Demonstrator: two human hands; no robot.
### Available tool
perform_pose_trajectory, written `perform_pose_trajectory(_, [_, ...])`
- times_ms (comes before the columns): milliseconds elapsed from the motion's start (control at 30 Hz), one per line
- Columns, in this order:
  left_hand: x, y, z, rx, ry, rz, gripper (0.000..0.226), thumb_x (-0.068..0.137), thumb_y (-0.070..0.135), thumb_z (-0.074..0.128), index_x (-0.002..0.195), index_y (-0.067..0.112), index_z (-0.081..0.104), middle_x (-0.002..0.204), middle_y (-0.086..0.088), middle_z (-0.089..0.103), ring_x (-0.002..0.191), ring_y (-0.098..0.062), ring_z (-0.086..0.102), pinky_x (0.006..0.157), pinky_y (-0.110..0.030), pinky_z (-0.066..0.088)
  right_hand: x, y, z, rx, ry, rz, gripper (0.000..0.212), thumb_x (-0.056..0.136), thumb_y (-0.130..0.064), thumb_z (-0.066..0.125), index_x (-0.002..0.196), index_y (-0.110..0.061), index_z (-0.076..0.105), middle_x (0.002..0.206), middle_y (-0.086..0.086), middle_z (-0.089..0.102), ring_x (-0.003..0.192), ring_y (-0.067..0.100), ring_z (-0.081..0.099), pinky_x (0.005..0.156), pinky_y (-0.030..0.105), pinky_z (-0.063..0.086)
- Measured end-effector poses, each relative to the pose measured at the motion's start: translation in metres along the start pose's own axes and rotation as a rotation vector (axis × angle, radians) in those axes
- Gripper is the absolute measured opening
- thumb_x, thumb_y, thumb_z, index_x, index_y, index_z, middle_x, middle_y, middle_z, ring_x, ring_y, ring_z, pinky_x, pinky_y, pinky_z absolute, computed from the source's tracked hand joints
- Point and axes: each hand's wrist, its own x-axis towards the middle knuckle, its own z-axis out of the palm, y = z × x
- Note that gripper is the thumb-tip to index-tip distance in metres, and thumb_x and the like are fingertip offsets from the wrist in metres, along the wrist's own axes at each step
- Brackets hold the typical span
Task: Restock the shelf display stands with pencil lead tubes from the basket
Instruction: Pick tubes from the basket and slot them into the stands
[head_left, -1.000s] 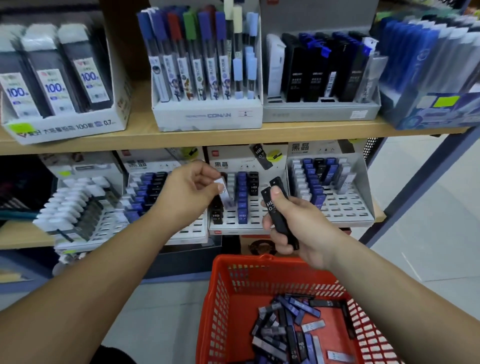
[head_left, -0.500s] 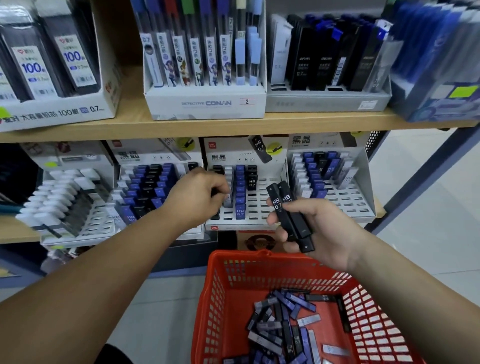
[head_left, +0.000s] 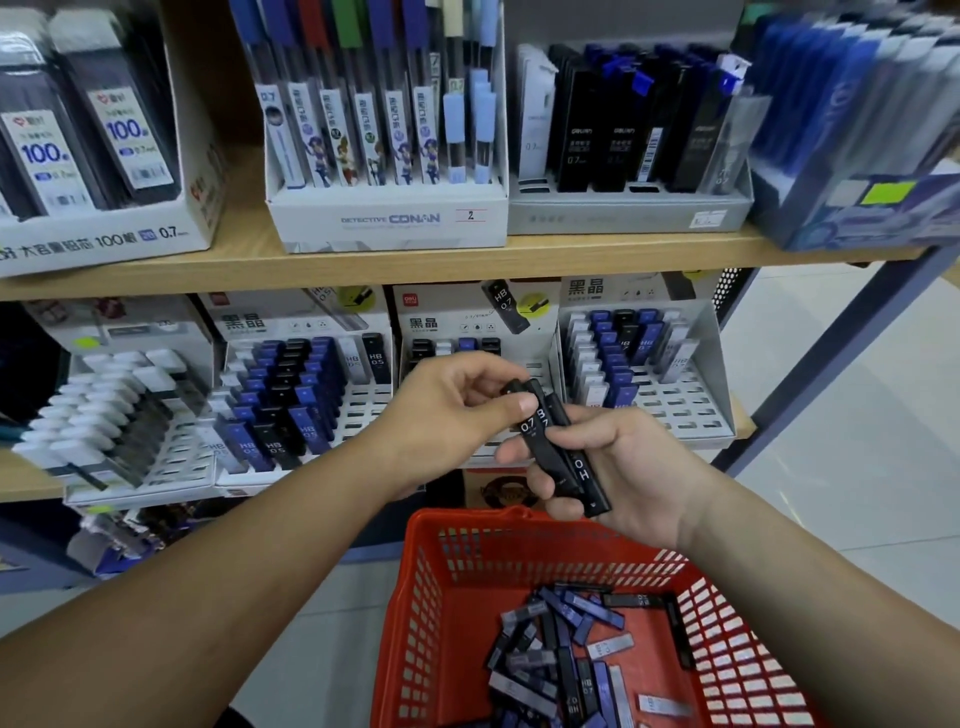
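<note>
Black pencil lead tubes (head_left: 558, 457) were gripped in the curled right hand (head_left: 628, 467); the left hand (head_left: 441, 410) pinched one tube's upper end. Behind the grip stood the display stand (head_left: 447, 312); below, the red basket (head_left: 423, 597) held more.

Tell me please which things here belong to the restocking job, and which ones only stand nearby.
Belong to the job:
black 0.7 tubes, held by the right hand and pinched by the left hand
red basket with loose tubes
slotted display stands on the lower shelf

Only nearby:
Conan box
"100" lead box
blue packs, upper right
</note>
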Motion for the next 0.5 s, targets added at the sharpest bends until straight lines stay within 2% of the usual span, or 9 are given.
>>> perform_pose_trajectory(100, [0.006, -0.001, 0.004, -0.069, 0.079, -0.061, 0.023, 0.084, 0.020, 0.086, 0.105, 0.019, 0.075, 0.097, -0.016, 0.073, 0.074, -0.011, 0.065, 0.067, -0.019, 0.055, -0.007, -0.002, -0.002, -0.048, 0.021, -0.013, 0.034, 0.102, -0.005, 0.041, 0.132, -0.006, 0.057, 0.119, 0.023, 0.071, 0.073, 0.028, 0.064, 0.051, 0.030, 0.042])
perform_pose_trajectory(200, [0.008, 0.005, 0.015, -0.112, 0.125, -0.100, 0.028, 0.080, 0.015, 0.089, 0.100, 0.012, 0.069, 0.083, -0.012, 0.067, 0.066, -0.014, 0.065, 0.056, -0.022, 0.054, -0.019, -0.002, -0.011, -0.087, 0.070, -0.013, 0.035, 0.106, -0.005, 0.040, 0.138, -0.008, 0.053, 0.124, 0.021, 0.071, 0.095, 0.038, 0.073, 0.057, 0.036, 0.057])
perform_pose_trajectory(267, [0.010, 0.012, 0.027, -0.161, 0.123, -0.092, 0.026, 0.082, 0.007, 0.086, 0.099, 0.007, 0.066, 0.082, -0.015, 0.066, 0.062, -0.018, 0.067, 0.054, -0.024, 0.056, -0.028, -0.001, -0.019, -0.052, 0.156, -0.019, 0.033, 0.108, -0.006, 0.041, 0.139, -0.008, 0.051, 0.126, 0.020, 0.071, 0.105, 0.042, 0.073, 0.059, 0.039, 0.062])
perform_pose_trajectory(333, [0.015, 0.020, 0.039, -0.189, 0.139, -0.065, 0.023, 0.085, 0.002, 0.082, 0.099, 0.006, 0.064, 0.085, -0.019, 0.065, 0.062, -0.020, 0.069, 0.058, -0.026, 0.059, -0.036, -0.001, -0.030, -0.011, 0.264, -0.053, 0.028, 0.109, -0.009, 0.043, 0.135, -0.008, 0.055, 0.126, 0.018, 0.071, 0.104, 0.043, 0.073, 0.056, 0.040, 0.063])
perform_pose_trajectory(400, [0.024, 0.031, 0.049, -0.200, 0.170, -0.023, 0.020, 0.088, 0.000, 0.078, 0.099, 0.009, 0.063, 0.088, -0.018, 0.066, 0.066, -0.023, 0.071, 0.061, -0.025, 0.060, -0.045, -0.004, -0.043, -0.030, 0.394, -0.099, 0.023, 0.110, -0.013, 0.044, 0.127, -0.009, 0.059, 0.116, 0.018, 0.075, 0.099, 0.040, 0.075, 0.054, 0.037, 0.062])
perform_pose_trajectory(500, [0.041, 0.043, 0.066, -0.145, 0.205, 0.047, 0.019, 0.093, -0.002, 0.071, 0.099, 0.014, 0.063, 0.093, -0.011, 0.065, 0.077, -0.024, 0.074, 0.071, -0.028, 0.063, -0.053, -0.004, -0.064, -0.043, 0.566, -0.180, 0.019, 0.109, -0.012, 0.049, 0.124, -0.007, 0.060, 0.098, 0.018, 0.076, 0.079, 0.036, 0.075, 0.048, 0.034, 0.057])
